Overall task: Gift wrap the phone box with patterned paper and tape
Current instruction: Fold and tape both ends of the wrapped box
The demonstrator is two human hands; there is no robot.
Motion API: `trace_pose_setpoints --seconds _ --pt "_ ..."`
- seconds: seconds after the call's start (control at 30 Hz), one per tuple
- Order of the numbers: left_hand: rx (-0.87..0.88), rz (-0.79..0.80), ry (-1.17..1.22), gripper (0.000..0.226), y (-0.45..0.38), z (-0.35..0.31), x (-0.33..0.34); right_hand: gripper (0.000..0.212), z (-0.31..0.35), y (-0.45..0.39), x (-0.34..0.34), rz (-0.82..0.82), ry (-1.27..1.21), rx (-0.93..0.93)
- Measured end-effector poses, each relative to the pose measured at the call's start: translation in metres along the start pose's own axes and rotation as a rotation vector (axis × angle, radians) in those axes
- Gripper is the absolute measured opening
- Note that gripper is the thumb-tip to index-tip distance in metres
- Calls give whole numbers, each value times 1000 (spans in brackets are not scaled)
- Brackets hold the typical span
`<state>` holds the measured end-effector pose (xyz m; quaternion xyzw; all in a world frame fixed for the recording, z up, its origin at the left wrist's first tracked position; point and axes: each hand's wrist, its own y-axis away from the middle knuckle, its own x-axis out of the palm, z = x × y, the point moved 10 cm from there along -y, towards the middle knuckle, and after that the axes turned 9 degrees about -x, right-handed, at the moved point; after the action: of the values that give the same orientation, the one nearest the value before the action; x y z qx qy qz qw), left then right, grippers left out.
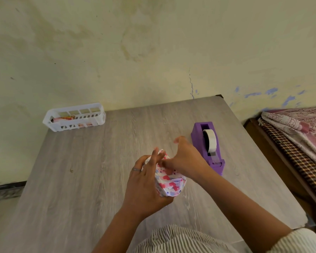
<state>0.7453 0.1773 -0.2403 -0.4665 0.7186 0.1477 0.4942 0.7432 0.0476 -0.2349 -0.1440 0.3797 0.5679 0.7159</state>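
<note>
Phone box [169,181], already covered in patterned paper, sits mid-table, gripped by the left hand [144,185]. Right hand [185,159] pinches the paper at its top end. Purple tape dispenser [208,147] just beside; white basket [75,116] far back on the table [80,170].

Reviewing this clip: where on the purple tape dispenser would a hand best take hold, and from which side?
Judging by shape, grip the tape dispenser across its tall back block, coming from above with the right hand. Its flat side walls suit a pinch, and this avoids the cutter end nearest the person.
</note>
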Motion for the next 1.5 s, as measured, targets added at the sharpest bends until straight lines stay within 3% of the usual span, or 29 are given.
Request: trace_pose_setpoints --seconds 0.23,0.47,0.5,0.57,0.63,0.7,0.9,1.1,1.3,1.5 --pt "-20 -18 -33 102 4 11 -6 70 -22 10 21 174 -17 110" --pt "-22 -20 2 102 4 13 -9 43 -50 32 39 330 -412 219" --pt "-27 -12 22 103 4 15 -8 37 -55 33 35 302 -495 212" --pt "-33 3 51 104 5 18 -7 23 -79 28 9 89 -632 212" --pt "-25 -9 54 101 5 19 -6 19 -123 23 -30 -215 -563 279" --pt "-32 -1 68 100 4 19 -4 24 -159 23 -51 -351 -424 377" --pt "-27 15 82 106 4 18 -1 22 -189 14 -24 -180 -662 560" --pt "-28 11 77 106 3 16 -2 7 -190 17 -17 -301 -1072 684" --pt "-48 15 70 107 5 19 -2 13 -182 17 -9 -427 -1378 603" --pt "-47 15 75 108 5 18 -2 10 -188 25 -4 -570 -1352 494"
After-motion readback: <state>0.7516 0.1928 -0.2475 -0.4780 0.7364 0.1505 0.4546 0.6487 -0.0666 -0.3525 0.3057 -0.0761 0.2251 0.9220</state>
